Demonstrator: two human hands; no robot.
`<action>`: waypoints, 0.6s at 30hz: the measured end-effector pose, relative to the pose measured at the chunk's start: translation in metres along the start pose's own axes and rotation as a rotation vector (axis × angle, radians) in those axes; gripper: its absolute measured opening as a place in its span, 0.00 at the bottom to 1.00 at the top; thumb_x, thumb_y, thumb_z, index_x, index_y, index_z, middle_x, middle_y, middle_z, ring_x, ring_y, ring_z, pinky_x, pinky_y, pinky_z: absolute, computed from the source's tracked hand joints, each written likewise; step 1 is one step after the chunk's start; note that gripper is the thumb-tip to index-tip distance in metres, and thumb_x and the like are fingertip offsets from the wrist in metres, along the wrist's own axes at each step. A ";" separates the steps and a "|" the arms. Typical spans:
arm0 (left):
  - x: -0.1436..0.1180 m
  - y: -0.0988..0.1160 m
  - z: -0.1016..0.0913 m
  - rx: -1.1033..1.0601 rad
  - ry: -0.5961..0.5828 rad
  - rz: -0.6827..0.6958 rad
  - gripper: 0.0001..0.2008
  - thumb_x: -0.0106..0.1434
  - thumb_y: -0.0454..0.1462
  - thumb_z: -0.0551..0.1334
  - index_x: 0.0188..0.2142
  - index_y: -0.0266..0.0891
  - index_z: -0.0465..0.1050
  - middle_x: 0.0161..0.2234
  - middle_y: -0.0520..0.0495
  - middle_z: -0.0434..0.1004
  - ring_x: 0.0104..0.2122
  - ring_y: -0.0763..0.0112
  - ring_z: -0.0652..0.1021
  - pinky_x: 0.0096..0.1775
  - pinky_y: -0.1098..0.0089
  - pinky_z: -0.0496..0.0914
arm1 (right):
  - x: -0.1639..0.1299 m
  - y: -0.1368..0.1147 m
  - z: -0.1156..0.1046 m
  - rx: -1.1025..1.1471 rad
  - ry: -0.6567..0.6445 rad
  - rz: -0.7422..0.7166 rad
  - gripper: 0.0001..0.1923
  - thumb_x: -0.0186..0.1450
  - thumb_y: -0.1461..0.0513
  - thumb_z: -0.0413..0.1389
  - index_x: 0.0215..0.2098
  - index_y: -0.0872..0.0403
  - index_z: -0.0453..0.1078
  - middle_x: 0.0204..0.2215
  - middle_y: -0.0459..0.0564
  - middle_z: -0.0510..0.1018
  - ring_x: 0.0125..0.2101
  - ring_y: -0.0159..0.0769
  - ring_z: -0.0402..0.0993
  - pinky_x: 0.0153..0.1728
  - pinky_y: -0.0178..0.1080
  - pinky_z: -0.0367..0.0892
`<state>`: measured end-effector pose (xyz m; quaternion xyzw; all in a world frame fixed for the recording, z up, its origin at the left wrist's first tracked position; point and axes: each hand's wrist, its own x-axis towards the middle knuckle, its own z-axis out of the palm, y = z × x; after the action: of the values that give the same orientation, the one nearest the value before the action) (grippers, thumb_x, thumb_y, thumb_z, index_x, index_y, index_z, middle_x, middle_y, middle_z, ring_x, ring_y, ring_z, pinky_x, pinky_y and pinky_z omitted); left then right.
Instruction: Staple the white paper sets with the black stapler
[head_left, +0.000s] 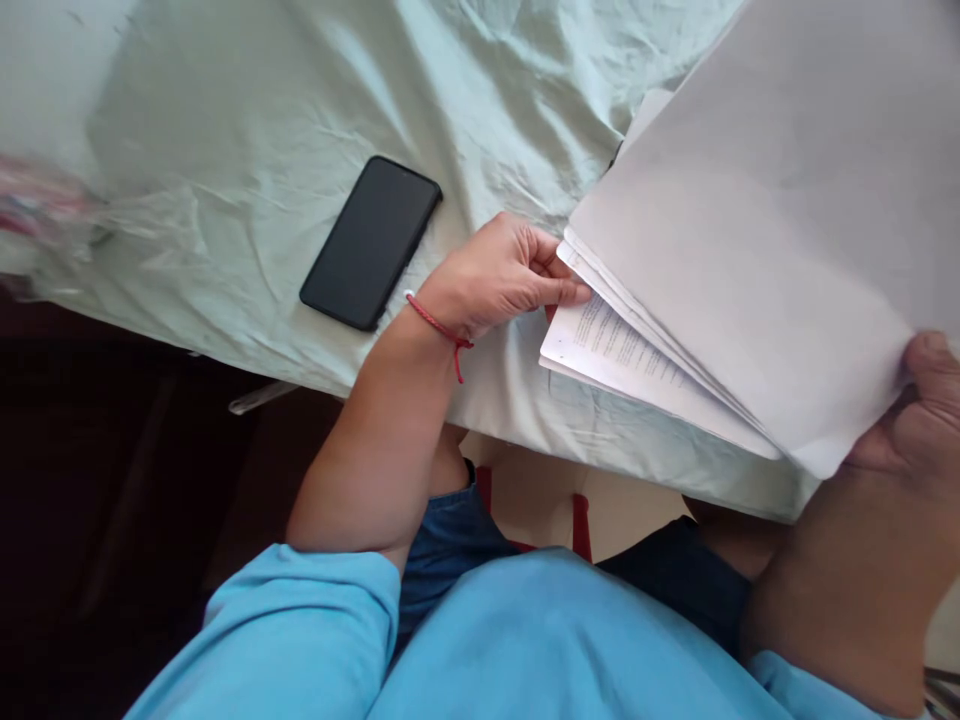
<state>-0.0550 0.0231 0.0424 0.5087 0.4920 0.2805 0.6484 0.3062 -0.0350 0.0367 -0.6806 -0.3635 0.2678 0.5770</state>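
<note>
Two hands on one sheaf of papers (750, 260), at 3 o'clock: left hand (499, 275) pinches its corner; right hand (919, 420) grips its lower edge. Phone (371, 242) at 10 o'clock on pale green cloth (240, 150).

Light blue short-sleeved shirt (525, 640), dark blue trousers (450, 540), red cord bracelet (439, 325) on left wrist.

Phone (371, 243) left of paper stack (750, 250)

black phone (370, 243), pale green cloth (247, 130), white papers (750, 230)
</note>
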 end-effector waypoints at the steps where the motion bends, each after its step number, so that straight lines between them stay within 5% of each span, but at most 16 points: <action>1: 0.000 0.000 0.000 -0.005 -0.004 0.007 0.11 0.59 0.34 0.78 0.26 0.36 0.80 0.25 0.49 0.79 0.30 0.72 0.76 0.35 0.69 0.73 | 0.000 0.000 0.000 -0.003 0.010 -0.004 0.19 0.54 0.56 0.70 0.22 0.50 0.63 0.42 0.37 0.78 0.56 0.38 0.73 0.68 0.49 0.59; 7: 0.000 -0.007 -0.005 0.077 0.032 0.053 0.30 0.55 0.60 0.80 0.19 0.43 0.69 0.16 0.53 0.59 0.24 0.74 0.62 0.27 0.66 0.61 | 0.002 0.007 -0.004 -0.007 0.010 -0.004 0.20 0.57 0.56 0.69 0.20 0.51 0.61 0.40 0.39 0.78 0.54 0.38 0.74 0.67 0.48 0.61; 12: 0.003 -0.007 -0.003 0.040 0.133 0.058 0.29 0.59 0.61 0.77 0.26 0.42 0.71 0.21 0.51 0.66 0.30 0.65 0.75 0.32 0.66 0.66 | 0.003 0.008 -0.004 0.047 -0.031 -0.015 0.12 0.58 0.57 0.68 0.27 0.50 0.69 0.46 0.37 0.78 0.57 0.36 0.72 0.69 0.45 0.59; 18: 0.009 -0.006 -0.001 -0.218 0.275 0.016 0.26 0.73 0.57 0.66 0.28 0.40 0.74 0.27 0.48 0.75 0.25 0.75 0.70 0.28 0.66 0.58 | -0.002 0.002 0.001 0.021 -0.056 0.014 0.09 0.58 0.57 0.69 0.32 0.49 0.74 0.45 0.37 0.78 0.55 0.34 0.74 0.66 0.44 0.64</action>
<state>-0.0534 0.0290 0.0335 0.3961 0.5387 0.4041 0.6242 0.3045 -0.0364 0.0347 -0.6694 -0.3716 0.2945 0.5719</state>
